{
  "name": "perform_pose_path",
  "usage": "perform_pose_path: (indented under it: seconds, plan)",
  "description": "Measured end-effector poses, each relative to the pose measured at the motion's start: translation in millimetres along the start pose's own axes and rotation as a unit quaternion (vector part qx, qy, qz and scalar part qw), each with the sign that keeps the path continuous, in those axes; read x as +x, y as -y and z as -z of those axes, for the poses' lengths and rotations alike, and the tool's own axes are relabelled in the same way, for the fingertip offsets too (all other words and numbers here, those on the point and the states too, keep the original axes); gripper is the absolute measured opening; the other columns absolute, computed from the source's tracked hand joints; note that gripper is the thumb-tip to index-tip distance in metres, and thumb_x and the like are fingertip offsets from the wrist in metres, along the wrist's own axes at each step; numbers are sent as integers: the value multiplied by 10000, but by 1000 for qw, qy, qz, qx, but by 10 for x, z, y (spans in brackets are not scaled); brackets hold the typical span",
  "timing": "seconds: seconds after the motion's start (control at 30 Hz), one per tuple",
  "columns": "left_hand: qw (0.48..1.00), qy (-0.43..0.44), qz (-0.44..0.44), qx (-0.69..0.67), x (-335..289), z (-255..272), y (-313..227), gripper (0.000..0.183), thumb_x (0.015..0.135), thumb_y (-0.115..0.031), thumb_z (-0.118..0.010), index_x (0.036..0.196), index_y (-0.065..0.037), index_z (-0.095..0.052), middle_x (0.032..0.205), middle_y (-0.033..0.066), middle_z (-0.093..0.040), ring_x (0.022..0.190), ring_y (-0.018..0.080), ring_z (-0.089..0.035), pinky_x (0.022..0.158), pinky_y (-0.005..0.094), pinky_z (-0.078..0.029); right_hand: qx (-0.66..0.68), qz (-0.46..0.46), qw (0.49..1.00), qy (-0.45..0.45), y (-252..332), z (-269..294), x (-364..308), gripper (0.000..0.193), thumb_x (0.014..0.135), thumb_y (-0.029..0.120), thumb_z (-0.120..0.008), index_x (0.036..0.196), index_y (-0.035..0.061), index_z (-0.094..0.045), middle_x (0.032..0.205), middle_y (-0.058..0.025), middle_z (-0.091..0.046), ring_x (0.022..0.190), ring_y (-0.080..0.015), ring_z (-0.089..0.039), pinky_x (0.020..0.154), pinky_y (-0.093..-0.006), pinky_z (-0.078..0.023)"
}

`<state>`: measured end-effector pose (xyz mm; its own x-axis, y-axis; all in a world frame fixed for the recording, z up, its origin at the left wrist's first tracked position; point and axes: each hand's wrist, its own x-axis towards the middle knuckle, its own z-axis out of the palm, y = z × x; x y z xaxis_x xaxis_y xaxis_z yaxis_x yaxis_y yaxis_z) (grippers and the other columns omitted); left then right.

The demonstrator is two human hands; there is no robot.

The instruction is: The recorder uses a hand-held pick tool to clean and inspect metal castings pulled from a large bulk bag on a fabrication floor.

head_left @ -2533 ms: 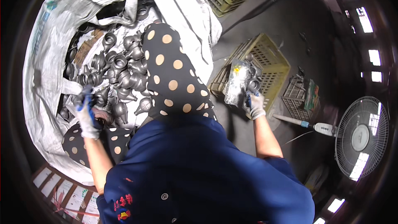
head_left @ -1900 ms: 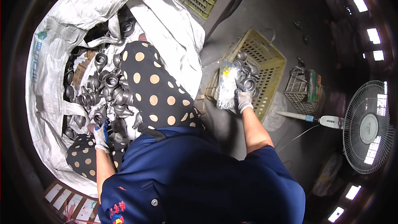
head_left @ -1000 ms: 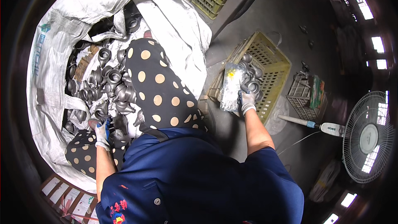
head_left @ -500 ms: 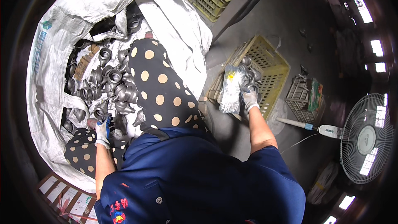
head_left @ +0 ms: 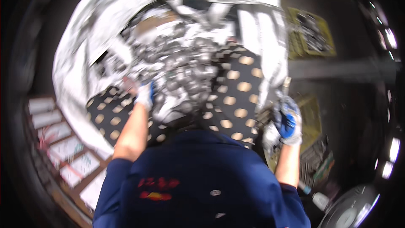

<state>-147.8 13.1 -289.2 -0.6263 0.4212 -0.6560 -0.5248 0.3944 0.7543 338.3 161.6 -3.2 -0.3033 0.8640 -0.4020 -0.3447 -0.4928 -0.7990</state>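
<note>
A large white woven sack (head_left: 76, 59) lies open in front of me, full of grey metal castings (head_left: 181, 63) shaped like short curved pipe fittings. My left hand (head_left: 145, 95), in a white and blue glove, is at the near left edge of the castings beside my knee; motion smears its fingers. To the right of the sack, my right hand (head_left: 291, 122), gloved alike, is above the near side of a yellow plastic crate (head_left: 311, 116). Its blue palm side shows, but its fingers are too blurred to tell what they hold. A clear plastic bag (head_left: 271, 137) lies beside that hand.
My legs in dotted dark cloth (head_left: 236, 97) reach into the sack. Another yellow crate (head_left: 330, 38) with castings stands at the far right. A fan (head_left: 348, 217) stands at the lower right, near a grey crate (head_left: 314, 160). A slatted pallet (head_left: 63, 152) is at the left.
My view has swung to the right in blur, so the sack appears more central. My right hand has moved from over the castings in the crate to nearer my leg and turned its palm side up.
</note>
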Motion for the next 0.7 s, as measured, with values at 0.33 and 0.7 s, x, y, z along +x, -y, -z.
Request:
perform_pose_path:
  seconds: [0.33, 0.7]
  plan:
    - [910, -181, -41, 370, 192, -32, 433, 352, 763, -324, -681, 980, -47, -657, 916, 134, -669, 862, 270, -644, 767, 354, -501, -60, -67, 974, 209, -467, -1166, 729, 360, 880, 114, -589, 1220, 4, -550, 1133, -232, -582, 693, -217, -612, 417, -204, -460]
    - [913, -111, 45, 390, 370, 13, 1374, 808, 716, -654, -648, 1218, -29, -542, 1203, 106, -590, 1076, 239, -574, 923, 319, -445, -41, -217, 945, 242, -409, -1464, 870, 436, 797, 41, -606, 1210, -71, -526, 895, -172, -615, 636, -193, -561, 479, -232, -418]
